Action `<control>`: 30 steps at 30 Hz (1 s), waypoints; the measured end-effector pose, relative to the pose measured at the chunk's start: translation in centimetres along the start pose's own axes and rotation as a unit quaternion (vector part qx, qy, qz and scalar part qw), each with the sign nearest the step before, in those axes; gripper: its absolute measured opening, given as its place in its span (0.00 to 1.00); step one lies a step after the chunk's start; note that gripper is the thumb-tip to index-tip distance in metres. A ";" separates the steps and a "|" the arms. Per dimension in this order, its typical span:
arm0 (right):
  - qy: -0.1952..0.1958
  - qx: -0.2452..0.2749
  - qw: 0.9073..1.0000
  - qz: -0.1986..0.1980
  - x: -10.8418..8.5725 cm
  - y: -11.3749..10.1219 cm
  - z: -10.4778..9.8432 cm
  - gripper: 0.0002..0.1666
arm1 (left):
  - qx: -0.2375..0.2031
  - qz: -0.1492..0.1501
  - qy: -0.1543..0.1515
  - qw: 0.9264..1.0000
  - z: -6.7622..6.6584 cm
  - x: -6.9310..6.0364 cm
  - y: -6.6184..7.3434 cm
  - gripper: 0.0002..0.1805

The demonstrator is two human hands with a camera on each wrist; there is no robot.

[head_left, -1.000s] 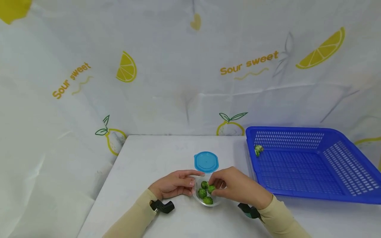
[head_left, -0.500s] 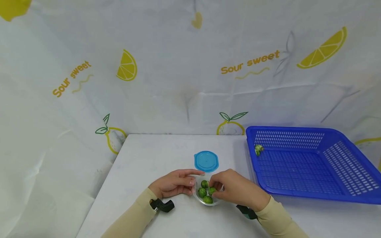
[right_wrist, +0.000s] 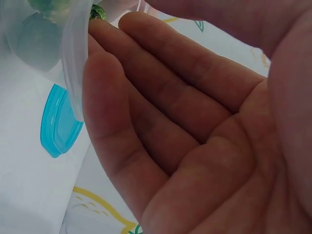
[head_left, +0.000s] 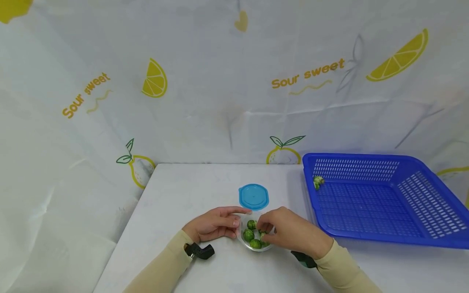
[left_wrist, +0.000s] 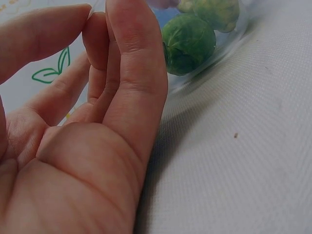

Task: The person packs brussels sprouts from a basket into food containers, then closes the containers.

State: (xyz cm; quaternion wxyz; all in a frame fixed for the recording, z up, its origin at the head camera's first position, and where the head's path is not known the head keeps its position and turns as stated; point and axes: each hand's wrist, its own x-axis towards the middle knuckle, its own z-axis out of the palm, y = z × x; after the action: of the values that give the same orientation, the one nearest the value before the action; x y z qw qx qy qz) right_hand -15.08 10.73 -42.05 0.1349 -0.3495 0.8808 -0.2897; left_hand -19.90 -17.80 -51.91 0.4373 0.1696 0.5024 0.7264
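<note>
A clear round plastic bowl [head_left: 242,241] stands on the table with several Brussels sprouts [head_left: 248,235] in it. My left hand [head_left: 216,223] holds the bowl by its left side, index finger along the back rim and thumb at the side. My right hand [head_left: 291,231] reaches over the right rim, thumb and fingers pinching a Brussels sprout [head_left: 263,234], mostly hidden by the hand. In the right wrist view, a bit of that sprout [right_wrist: 97,11] shows by the fingertips. Behind the bowl lies a blue lid [head_left: 253,196].
To the right sits a large blue plastic basket [head_left: 370,207], with some Brussels sprouts [head_left: 318,182] in its back left corner. A white lemon-printed sheet [head_left: 205,122] hangs behind the white table [head_left: 183,187].
My right fingers have shifted slightly within the bowl, and the sprout under them is now more covered. The left hand keeps its place on the bowl. The head view has tilted slightly.
</note>
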 end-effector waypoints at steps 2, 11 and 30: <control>-0.001 -0.002 1.000 0.001 0.1 -0.1 0.0 0.08 | 0.000 0.001 0.003 1.000 0.0 -0.1 0.0 0.33; -0.015 -0.013 1.000 0.014 0.7 -0.7 0.4 0.10 | 0.005 -0.005 0.003 1.000 0.0 -0.1 -0.2 0.31; -0.064 -0.135 0.986 0.073 2.4 -2.6 1.0 0.12 | 0.003 0.000 0.007 1.000 0.1 0.1 0.1 0.31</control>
State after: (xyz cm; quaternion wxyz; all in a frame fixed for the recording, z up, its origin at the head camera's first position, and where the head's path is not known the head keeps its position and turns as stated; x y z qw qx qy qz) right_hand -14.94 7.14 -41.31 0.1638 -0.3175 0.9243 -0.1345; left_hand -19.96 -17.70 -51.84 0.4330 0.1653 0.5075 0.7264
